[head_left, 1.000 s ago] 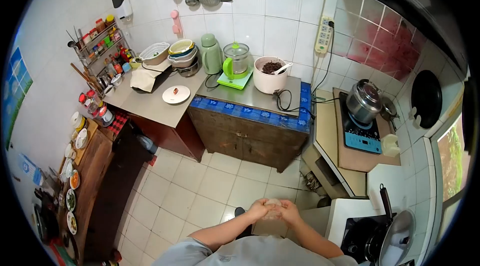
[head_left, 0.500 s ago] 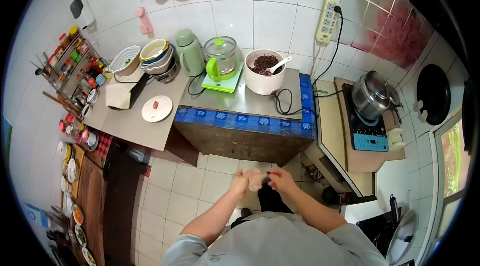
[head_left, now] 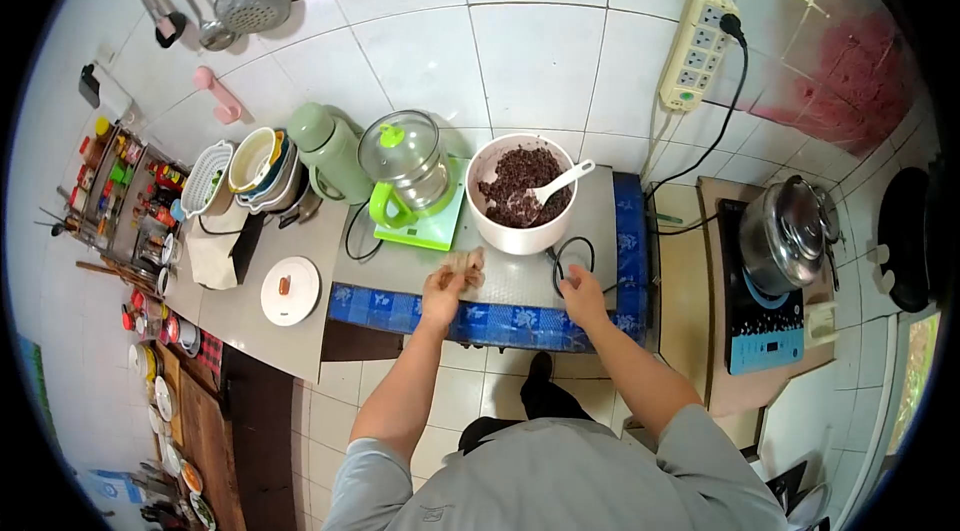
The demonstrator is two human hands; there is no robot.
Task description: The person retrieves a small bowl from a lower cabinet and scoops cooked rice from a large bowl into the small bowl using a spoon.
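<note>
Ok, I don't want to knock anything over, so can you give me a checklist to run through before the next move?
1. Thin plastic gripped in the left hand: ok.
2. Right hand free of the black cord: cannot tell; it is right by the loop.
3. Pot standing on the counter: ok.
4. Spoon handle inside the rim: not ok; it sticks out past it.
5. Lid on the pot: not ok; the dark food is uncovered.
6. Kettle on the green base: ok.
</note>
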